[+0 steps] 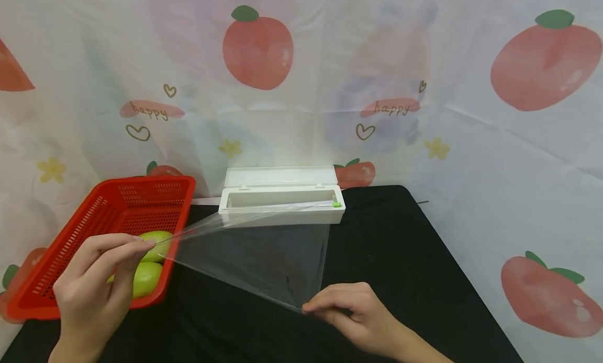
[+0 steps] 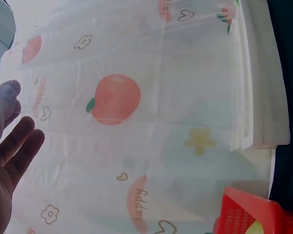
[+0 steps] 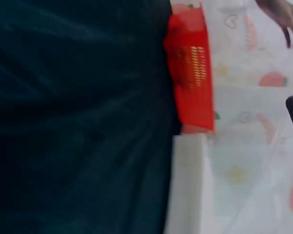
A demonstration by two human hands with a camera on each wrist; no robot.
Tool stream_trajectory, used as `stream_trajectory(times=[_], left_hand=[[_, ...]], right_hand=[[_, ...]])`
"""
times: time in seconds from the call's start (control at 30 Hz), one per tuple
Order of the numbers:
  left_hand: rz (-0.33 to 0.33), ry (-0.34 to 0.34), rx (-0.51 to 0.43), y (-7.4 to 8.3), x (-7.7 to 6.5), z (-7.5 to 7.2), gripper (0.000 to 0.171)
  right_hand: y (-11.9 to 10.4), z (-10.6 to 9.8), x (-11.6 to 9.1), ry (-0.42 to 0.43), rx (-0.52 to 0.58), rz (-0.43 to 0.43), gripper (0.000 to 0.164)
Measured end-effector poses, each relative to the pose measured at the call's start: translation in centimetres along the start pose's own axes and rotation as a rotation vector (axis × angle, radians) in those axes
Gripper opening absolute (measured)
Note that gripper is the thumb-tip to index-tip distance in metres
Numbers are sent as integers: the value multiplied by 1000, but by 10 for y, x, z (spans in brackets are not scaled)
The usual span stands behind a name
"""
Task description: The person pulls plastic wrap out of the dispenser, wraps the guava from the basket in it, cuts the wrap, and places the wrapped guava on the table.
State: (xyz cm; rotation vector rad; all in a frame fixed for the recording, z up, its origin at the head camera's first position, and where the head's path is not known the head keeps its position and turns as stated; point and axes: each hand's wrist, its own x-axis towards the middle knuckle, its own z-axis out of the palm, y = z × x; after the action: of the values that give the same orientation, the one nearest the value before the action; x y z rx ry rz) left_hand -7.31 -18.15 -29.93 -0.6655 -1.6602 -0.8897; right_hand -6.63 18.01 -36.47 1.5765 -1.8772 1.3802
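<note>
Clear plastic wrap (image 1: 264,258) stretches from a white wrap dispenser (image 1: 282,218) toward both hands, its near edge slanting down to the right. My left hand (image 1: 101,279) pinches one corner between thumb and fingertips, raised over the red basket (image 1: 52,258). The other corner is pinched by my right hand (image 1: 355,313), low over the black cloth. The dispenser's lid (image 1: 281,176) stands up at the back, and a small green piece (image 1: 336,204) shows at its right end. In the left wrist view, the left hand (image 2: 12,141) shows its lower fingers spread apart.
Inside the basket lie green round fruits (image 1: 147,279), partly hidden behind the left hand. Black cloth (image 1: 377,237) covers the table. A white curtain (image 1: 301,122) printed with red fruits hangs behind the dispenser and along the right side.
</note>
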Motion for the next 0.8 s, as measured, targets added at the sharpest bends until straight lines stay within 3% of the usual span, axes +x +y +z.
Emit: stream_trajectory(times=[0.13,0.27,0.5,0.67,0.8], left_hand=[[32,-28,-46,2,-4,-2,39],[62,-101,-96,7,-8,-4,38],[80,-351,-121,12,-20,-15,35],[92,-541,-247,6,-34,-19,27],[53,-664,-308,2,-47,-22,22]], right_hand=[[7,9,-16,9,83,86,37],[8,4,-30,4,83,104,40],[0,-23,-43,-10,32,97,42],[-6,-38,-48,-70,-11,71,36],[-8,-43,-53,-120,2,73,38]])
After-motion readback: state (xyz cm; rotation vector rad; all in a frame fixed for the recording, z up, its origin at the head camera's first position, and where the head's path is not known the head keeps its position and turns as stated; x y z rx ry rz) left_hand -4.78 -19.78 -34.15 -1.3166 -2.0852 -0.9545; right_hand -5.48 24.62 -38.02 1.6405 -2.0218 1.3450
